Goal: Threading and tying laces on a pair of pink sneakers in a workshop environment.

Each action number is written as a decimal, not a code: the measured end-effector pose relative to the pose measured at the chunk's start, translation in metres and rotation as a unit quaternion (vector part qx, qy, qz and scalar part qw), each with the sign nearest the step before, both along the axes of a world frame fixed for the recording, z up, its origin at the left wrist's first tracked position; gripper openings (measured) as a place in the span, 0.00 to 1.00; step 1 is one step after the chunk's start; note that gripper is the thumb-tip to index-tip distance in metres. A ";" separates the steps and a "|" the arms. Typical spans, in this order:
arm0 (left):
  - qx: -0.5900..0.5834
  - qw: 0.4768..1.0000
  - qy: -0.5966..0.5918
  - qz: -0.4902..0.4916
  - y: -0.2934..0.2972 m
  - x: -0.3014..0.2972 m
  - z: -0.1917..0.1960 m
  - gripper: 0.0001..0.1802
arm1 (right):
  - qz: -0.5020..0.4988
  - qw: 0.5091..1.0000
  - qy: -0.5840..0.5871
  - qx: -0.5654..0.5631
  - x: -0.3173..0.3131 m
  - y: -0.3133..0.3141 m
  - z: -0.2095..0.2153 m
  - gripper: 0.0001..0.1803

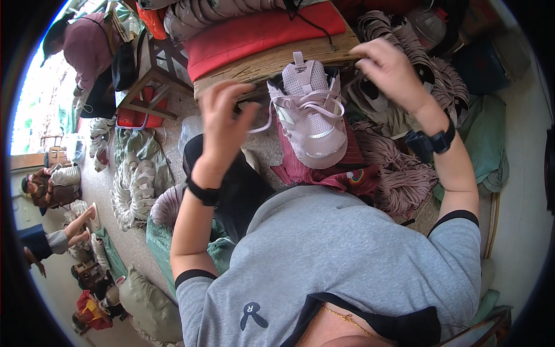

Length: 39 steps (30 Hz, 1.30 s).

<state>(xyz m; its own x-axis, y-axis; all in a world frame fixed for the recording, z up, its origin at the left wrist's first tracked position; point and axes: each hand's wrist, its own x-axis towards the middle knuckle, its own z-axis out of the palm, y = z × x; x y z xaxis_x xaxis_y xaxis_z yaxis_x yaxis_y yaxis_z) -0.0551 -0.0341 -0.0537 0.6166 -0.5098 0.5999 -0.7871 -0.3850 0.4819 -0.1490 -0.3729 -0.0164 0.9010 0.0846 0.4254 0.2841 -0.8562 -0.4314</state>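
Observation:
A pale pink sneaker (315, 115) with a mesh tongue and pink laces rests toe toward me on a dark red striped cloth (283, 170) over my lap. My left hand (222, 118) is raised left of it, fingers bent and apart, with nothing visibly gripped. A loose lace end (261, 125) trails from the shoe toward that palm, apparently not pinched. Farther right, my right hand (393, 75) hangs in the air beside the shoe's heel, slightly blurred. Its fingers are loosely curled and seem apart, and no lace shows between them.
Ahead stands a wooden bench (272, 66) with red cloth (260, 37) and stacked shoe parts on top. Bundles of pink shoe parts (399, 168) lie to my right. On the left are a wooden stool (153, 72), a red basket (141, 113), piles of pale parts (136, 194) and other people.

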 end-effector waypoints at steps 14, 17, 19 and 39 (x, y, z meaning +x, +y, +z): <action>0.050 0.981 -0.149 -0.115 -0.047 -0.031 -0.009 0.11 | 0.051 0.964 0.200 0.167 0.009 0.071 -0.020 0.06; 0.012 0.986 -0.128 -0.106 -0.055 -0.023 -0.013 0.11 | 0.041 0.869 0.267 0.414 0.011 0.062 -0.034 0.06; 0.012 0.993 -0.082 -0.084 -0.053 -0.019 -0.028 0.10 | 0.030 0.823 0.288 0.489 0.010 0.051 -0.020 0.06; -0.255 0.760 0.592 -0.085 -0.040 -0.023 -0.027 0.06 | 0.092 0.923 0.332 0.172 -0.029 0.044 -0.021 0.10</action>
